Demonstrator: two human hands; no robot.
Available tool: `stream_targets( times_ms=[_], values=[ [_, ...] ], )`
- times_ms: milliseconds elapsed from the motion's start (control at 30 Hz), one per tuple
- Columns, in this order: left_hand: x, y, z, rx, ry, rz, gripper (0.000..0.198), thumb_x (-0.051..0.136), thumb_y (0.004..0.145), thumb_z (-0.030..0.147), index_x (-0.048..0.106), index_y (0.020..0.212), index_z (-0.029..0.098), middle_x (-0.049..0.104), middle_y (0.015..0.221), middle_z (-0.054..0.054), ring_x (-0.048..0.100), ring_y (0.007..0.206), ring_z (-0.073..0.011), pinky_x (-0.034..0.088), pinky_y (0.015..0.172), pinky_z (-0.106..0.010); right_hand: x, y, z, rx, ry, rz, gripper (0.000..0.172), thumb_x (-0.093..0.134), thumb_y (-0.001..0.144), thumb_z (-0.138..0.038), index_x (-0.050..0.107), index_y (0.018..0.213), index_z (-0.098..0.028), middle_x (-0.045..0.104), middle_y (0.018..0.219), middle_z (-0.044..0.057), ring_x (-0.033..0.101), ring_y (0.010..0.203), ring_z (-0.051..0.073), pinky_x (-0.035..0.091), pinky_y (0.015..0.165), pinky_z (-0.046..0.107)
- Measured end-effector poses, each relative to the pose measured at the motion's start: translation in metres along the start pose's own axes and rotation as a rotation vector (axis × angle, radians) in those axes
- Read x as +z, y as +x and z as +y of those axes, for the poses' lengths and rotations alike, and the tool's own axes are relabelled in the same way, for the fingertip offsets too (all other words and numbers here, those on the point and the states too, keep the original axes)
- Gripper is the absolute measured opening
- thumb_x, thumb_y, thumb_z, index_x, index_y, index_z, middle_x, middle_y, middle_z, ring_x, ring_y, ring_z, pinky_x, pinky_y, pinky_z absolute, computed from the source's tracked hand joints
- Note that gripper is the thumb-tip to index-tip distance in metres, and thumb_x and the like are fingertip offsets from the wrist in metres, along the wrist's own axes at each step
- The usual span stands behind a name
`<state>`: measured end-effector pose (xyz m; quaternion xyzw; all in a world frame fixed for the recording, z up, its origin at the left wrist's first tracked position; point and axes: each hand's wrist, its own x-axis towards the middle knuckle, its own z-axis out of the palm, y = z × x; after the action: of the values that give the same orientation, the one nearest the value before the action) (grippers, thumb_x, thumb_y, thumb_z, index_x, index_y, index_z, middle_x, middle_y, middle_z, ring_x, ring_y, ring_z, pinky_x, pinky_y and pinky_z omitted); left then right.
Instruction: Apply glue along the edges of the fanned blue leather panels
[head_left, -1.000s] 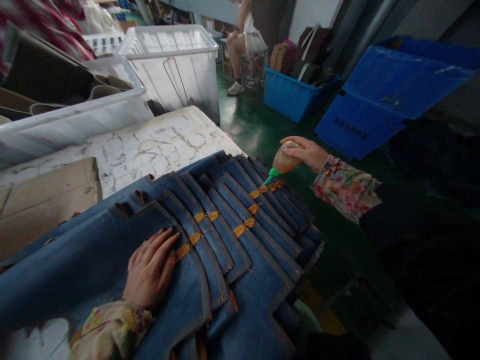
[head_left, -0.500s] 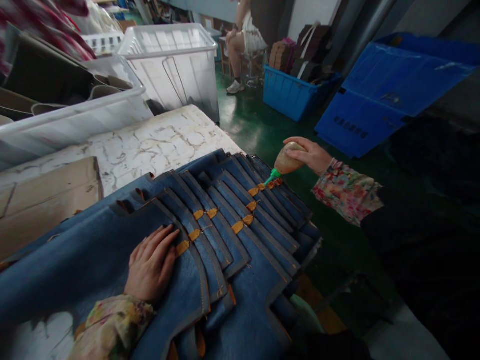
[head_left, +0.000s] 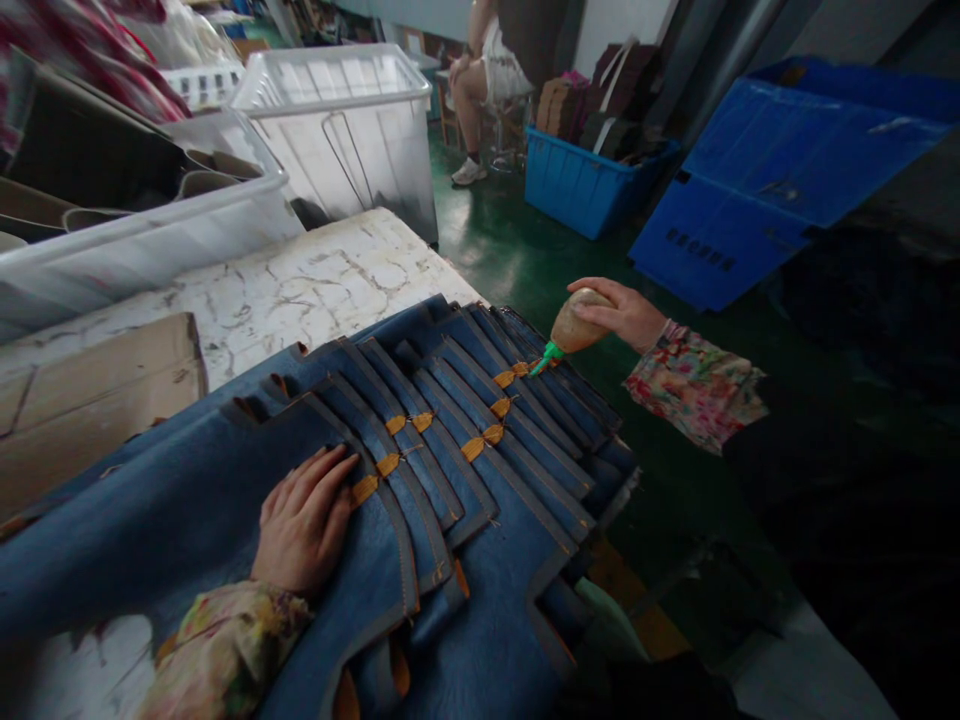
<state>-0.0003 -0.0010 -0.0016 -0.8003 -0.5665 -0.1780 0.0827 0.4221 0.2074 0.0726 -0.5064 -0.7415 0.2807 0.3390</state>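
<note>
Several blue leather pieces [head_left: 450,470] lie fanned and overlapping on the marbled white table [head_left: 300,285], each with a short orange glue streak [head_left: 484,436] near its edge. My left hand [head_left: 306,520] rests flat on the nearest piece, fingers stretched out. My right hand [head_left: 621,312] grips a tan squeeze bottle [head_left: 574,330] tilted down, its green nozzle touching the far pieces beside the last orange streaks.
A brown cardboard sheet [head_left: 90,400] lies on the table's left. White plastic bins [head_left: 337,130] stand behind it. Blue crates [head_left: 581,190] and a folded blue panel [head_left: 780,190] sit on the green floor, where another person [head_left: 487,80] sits on a stool.
The bottle and my right hand have shifted slightly along the far pieces. My left hand stays pressed flat on the leather.
</note>
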Motion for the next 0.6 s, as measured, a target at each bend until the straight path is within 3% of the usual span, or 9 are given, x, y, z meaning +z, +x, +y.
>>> stream_targets(
  times_ms=[200,433,600],
  values=[
    [0.0,0.002,0.002,-0.012,-0.003,-0.003,0.033,0.033,0.092,0.026,0.047,0.121,0.019,0.052,0.125,-0.01,0.045,0.118,-0.0262,0.032,0.094,-0.041,-0.014,-0.026,0.005,0.108,0.079,-0.183,0.041,0.064,0.068,-0.047,0.062,0.102,-0.023,0.064,0.1,0.004,0.058,0.096,0.028,0.044,0.09,0.048],
    [0.001,0.001,0.0,-0.021,0.0,0.0,0.033,0.032,0.092,0.028,0.047,0.121,0.019,0.052,0.124,-0.01,0.045,0.118,-0.0267,0.032,0.095,-0.042,-0.013,-0.031,0.008,0.074,0.099,-0.113,0.041,0.063,0.069,-0.045,0.061,0.103,-0.024,0.064,0.103,0.002,0.057,0.1,0.027,0.042,0.094,0.047],
    [0.002,-0.001,-0.002,-0.031,-0.024,-0.017,0.034,0.033,0.092,0.029,0.046,0.122,0.02,0.051,0.126,-0.01,0.044,0.12,-0.0271,0.032,0.096,-0.042,-0.025,-0.047,0.009,0.125,0.066,-0.228,0.041,0.064,0.067,-0.048,0.062,0.101,-0.024,0.064,0.101,0.003,0.059,0.097,0.027,0.044,0.09,0.046]
  ],
)
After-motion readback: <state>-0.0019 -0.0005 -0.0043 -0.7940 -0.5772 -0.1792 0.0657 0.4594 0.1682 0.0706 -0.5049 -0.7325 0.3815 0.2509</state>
